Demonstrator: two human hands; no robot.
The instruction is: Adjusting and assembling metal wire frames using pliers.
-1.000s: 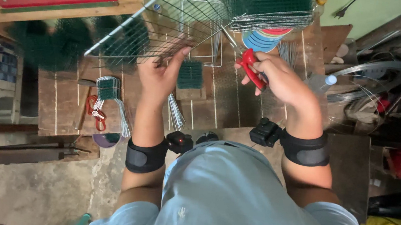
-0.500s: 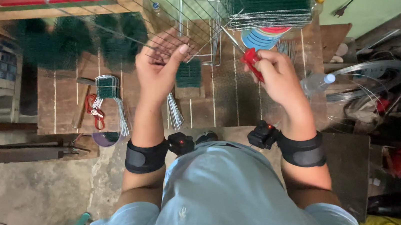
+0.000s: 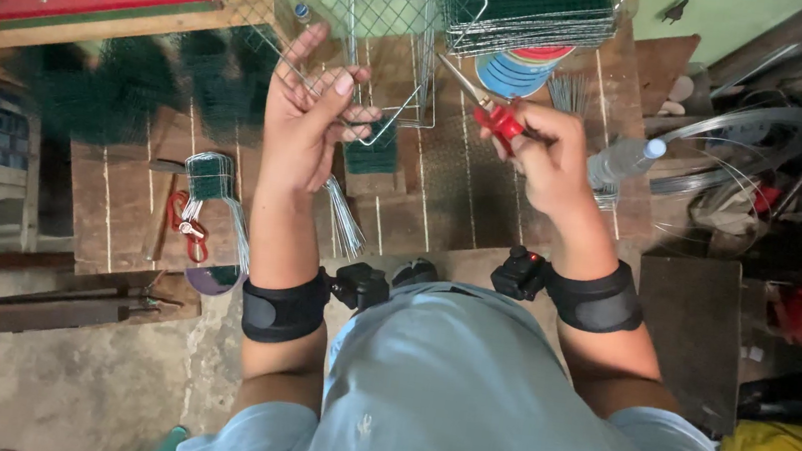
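Since half a second ago, the left hand [image 3: 307,119] has lifted and turned its palm toward the camera, and the right hand [image 3: 545,156] has drawn slightly outward with its tool. The left fingers [image 3: 337,82] are now curled and pinched around the rim wire of a grey wire-mesh frame with a rectangular wire border [image 3: 383,27], which tilts up and away from the fingertips. A bundle of thin silver wire lengths [image 3: 346,219] fans out just below the heel of that hand. The right fingers are wrapped tightly around red-handled metal pliers [image 3: 494,115], whose metal nose points up and left from the knuckles toward the mesh frame; whether the tip touches the wire cannot be told. Just above the right fingers sits a stack of dark green mesh panels [image 3: 527,3]. Both hands work over a brown wooden slatted workbench [image 3: 122,204]. Black bands circle both wrists.
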